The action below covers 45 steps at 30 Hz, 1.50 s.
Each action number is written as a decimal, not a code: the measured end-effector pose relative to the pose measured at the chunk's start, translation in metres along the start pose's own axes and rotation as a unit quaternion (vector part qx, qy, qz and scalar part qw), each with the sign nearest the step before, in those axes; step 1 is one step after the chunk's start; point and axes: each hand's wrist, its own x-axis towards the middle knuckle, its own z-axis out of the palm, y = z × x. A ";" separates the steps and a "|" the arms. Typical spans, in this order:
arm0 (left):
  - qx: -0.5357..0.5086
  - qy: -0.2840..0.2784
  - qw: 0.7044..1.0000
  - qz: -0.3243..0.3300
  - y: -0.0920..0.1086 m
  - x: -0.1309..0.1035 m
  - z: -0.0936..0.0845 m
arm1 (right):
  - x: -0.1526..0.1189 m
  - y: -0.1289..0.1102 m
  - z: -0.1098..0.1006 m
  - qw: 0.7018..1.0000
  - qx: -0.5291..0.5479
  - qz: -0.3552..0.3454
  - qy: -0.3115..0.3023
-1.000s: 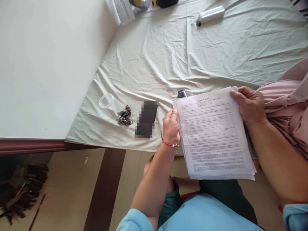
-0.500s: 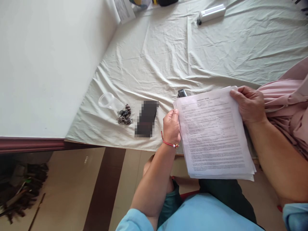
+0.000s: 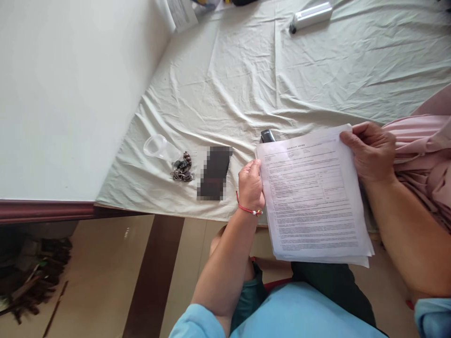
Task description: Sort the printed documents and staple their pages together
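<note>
A stack of printed white papers (image 3: pixel 313 202) is held up over the near edge of the cloth-covered table (image 3: pixel 218 103). My left hand (image 3: pixel 251 185), with a red string bracelet at the wrist, pinches the stack's left edge. At its upper right corner my right hand (image 3: pixel 373 150) grips the sheets, thumb on top and fingers curled behind. The black end of a small object (image 3: pixel 268 136) shows past the papers' top edge; the rest of it is hidden. Left of my left hand lies a dark pixelated rectangular object (image 3: pixel 214 173).
A bunch of keys (image 3: pixel 183 167) and a clear plastic cup (image 3: pixel 160 148) lie on the left of the cloth. A silver cylinder (image 3: pixel 312 18) lies at the back. Pink fabric (image 3: pixel 426 145) is bunched at the right edge, beside my right hand.
My right hand has shifted slightly to the right, and the papers' upper right corner has moved with it. The stack is turned a little. My left hand has hardly moved.
</note>
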 end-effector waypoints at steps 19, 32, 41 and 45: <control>0.017 -0.001 1.000 0.008 0.001 -0.001 0.002 | -0.001 -0.003 0.002 1.000 -0.011 0.018 -0.013; 0.029 -0.020 0.999 0.016 0.000 -0.005 0.002 | -0.004 -0.006 0.005 0.999 -0.034 0.009 -0.011; 0.094 -0.033 0.994 0.051 -0.009 0.001 -0.008 | -0.002 0.004 0.001 0.995 -0.090 0.003 -0.045; 0.165 -0.054 0.979 0.107 -0.008 0.000 -0.012 | 0.003 0.012 -0.005 0.969 -0.222 -0.095 -0.051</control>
